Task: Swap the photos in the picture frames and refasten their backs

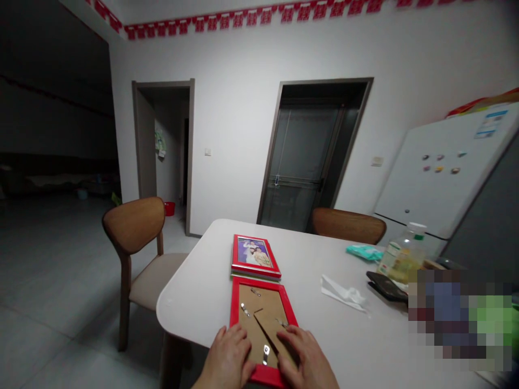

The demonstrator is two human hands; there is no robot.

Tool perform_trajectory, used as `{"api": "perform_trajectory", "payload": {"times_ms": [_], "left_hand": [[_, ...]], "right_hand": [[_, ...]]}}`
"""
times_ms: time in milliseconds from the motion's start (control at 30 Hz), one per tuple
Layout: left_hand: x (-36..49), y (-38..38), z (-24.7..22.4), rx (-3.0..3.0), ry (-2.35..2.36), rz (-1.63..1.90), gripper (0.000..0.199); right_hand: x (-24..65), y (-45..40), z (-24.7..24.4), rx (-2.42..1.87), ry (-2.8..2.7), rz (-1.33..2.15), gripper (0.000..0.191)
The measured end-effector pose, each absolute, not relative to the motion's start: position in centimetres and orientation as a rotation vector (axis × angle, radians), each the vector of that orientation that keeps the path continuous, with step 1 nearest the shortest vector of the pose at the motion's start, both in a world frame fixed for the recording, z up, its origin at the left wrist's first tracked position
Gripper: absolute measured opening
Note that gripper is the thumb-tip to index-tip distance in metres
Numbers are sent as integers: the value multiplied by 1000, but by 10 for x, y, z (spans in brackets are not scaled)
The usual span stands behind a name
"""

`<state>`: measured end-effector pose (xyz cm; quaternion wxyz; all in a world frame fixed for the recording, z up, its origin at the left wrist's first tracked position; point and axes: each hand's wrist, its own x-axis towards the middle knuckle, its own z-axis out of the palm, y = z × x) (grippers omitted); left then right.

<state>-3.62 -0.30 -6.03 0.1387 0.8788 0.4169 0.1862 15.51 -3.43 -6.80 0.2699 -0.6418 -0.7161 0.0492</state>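
Note:
A red picture frame (286, 302) lies face down near the table's front edge, its brown backing board (247, 296) and metal clips showing. My left hand (229, 356) rests over the frame's lower left side, fingers bent and thumb near the bottom edge. On the lower right, my right hand (305, 354) has its fingers curved over the frame and the board's cut stand flap. Both hands are closed on the frame's sides. Just beyond lies another red frame (254, 252), face up with a photo of people, stacked on something thin.
On the white table (194, 292) are a crumpled tissue (344, 293), a teal packet (365, 252), a dark phone-like object (387, 286) and a bottle (405, 254). A pixelated patch covers the right. Wooden chairs (135, 224) stand left and behind.

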Motion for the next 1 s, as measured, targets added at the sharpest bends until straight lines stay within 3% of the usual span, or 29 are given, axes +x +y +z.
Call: {"api": "perform_trajectory", "payload": {"times_ms": [167,333,733,1000], "left_hand": [[-43,-7,-59,2534,1095,448,52],[-43,-12,-59,2520,1152,471,39],[-44,-12,-59,2542,1174,446,43],[-45,-15,-58,2495,1167,475,41]], "right_hand": [[144,-33,-67,-1758,-1958,18,27],[137,-46,-58,-1670,-2098,7,26],[130,-52,-45,-1482,-2279,220,23],[160,-13,-52,-1829,-1899,30,27]]}}
